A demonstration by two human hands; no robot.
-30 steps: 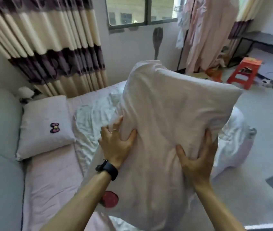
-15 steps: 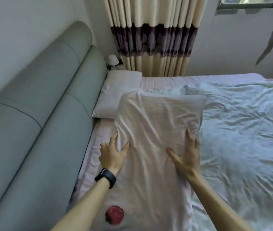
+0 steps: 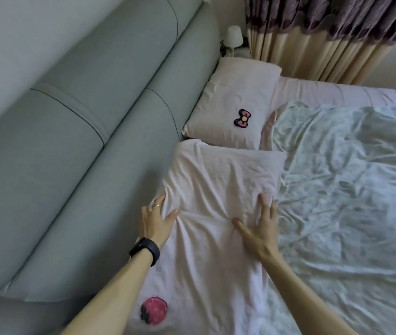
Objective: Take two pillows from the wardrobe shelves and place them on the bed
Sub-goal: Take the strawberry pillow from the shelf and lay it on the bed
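Observation:
A pale pink pillow with a red strawberry patch (image 3: 218, 189) lies on the bed (image 3: 313, 90) against the headboard. My left hand (image 3: 155, 221) grips its left edge, bunching the cloth. My right hand (image 3: 259, 228) presses on its right side with the fingers spread, thumb pinching a fold. A second pale pink pillow with a bow patch (image 3: 233, 105) lies flat beyond it, at the far corner of the bed by the curtain.
A grey-green padded headboard (image 3: 83, 131) runs along the left. A crumpled white blanket (image 3: 351, 189) covers the right of the bed. A small white lamp (image 3: 233, 36) stands in the corner beside the cream and purple curtain (image 3: 325, 44).
The strawberry pillow came down from in front of me onto the bed by the headboard. The bow pillow, half hidden before, now shows in full. My view dropped toward the bed.

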